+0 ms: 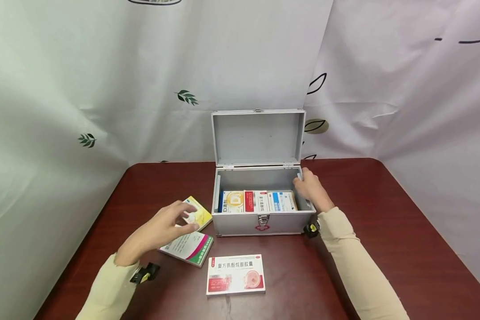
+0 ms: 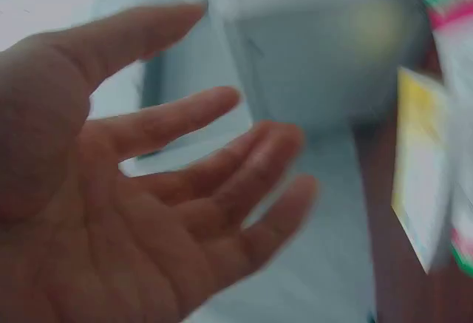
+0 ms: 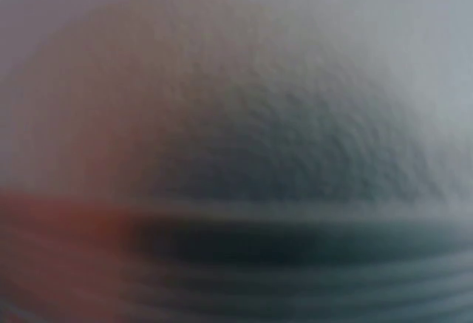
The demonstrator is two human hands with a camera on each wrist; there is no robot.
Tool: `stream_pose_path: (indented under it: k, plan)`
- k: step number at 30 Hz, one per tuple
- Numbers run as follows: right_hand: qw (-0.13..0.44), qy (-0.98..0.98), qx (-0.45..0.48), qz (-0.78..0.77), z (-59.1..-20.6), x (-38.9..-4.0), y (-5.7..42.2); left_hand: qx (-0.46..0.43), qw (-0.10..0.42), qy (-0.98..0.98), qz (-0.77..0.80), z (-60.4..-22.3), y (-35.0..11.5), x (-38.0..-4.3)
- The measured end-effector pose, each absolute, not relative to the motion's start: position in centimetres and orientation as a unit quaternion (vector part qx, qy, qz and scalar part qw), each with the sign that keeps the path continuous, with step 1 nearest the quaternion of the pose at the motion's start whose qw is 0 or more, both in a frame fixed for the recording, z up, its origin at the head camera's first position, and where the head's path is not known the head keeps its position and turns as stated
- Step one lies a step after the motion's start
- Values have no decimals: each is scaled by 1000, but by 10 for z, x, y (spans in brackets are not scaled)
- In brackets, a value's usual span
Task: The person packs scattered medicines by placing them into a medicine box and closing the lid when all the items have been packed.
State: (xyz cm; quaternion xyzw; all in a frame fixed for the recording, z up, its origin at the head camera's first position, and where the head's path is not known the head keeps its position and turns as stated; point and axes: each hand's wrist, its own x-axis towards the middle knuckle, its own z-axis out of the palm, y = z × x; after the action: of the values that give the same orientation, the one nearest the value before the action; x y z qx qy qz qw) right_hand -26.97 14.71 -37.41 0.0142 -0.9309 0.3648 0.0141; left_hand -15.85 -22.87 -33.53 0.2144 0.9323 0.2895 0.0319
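Observation:
My left hand [image 1: 166,229] hovers over two medicine boxes at the case's left, its fingers spread and bent a little with nothing between them. Partly behind it lies a yellow and white box [image 1: 202,216]. Below the hand is a white box with a green and magenta end [image 1: 190,247]. My right hand [image 1: 313,190] grips the right side wall of a silver metal first-aid case [image 1: 240,224], fingers at the rim. The case's lid [image 1: 260,138] stands raised. Close grey metal fills the right wrist view, where that hand is hidden.
Inside the case stand a yellow and white box [image 1: 233,202], a red and white box [image 1: 256,201] and a blue and white box [image 1: 282,201]. Another red and white box [image 1: 236,274] lies flat on the dark red table [image 1: 384,231] in front. A pale curtain [image 1: 144,89] hangs behind.

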Motion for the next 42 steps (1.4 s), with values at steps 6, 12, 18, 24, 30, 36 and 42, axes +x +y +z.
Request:
stream_pose_path:
  k: [6,12,18,24,30,36,42]
  plan:
    - [10,-929,12,369,-375,-270,147,191,24,960,202,-367,-265,-147]
    - [16,-930,14,366,-375,-272,149,190,60,965,168,-383,-272,-136]
    - [19,-930,16,367,-372,-273,150,206,65,965,149,-392,-263,-138]
    - [19,-928,16,371,-373,-272,149,216,79,967,109,-397,-253,-142]
    - [24,-926,15,378,-374,-272,149,209,80,971,80,-397,-244,-144]
    - [27,-926,15,377,-373,-271,148,191,89,975,69,-396,-241,-142]
    - [31,-926,13,376,-374,-271,149,193,84,976,49,-395,-241,-141]
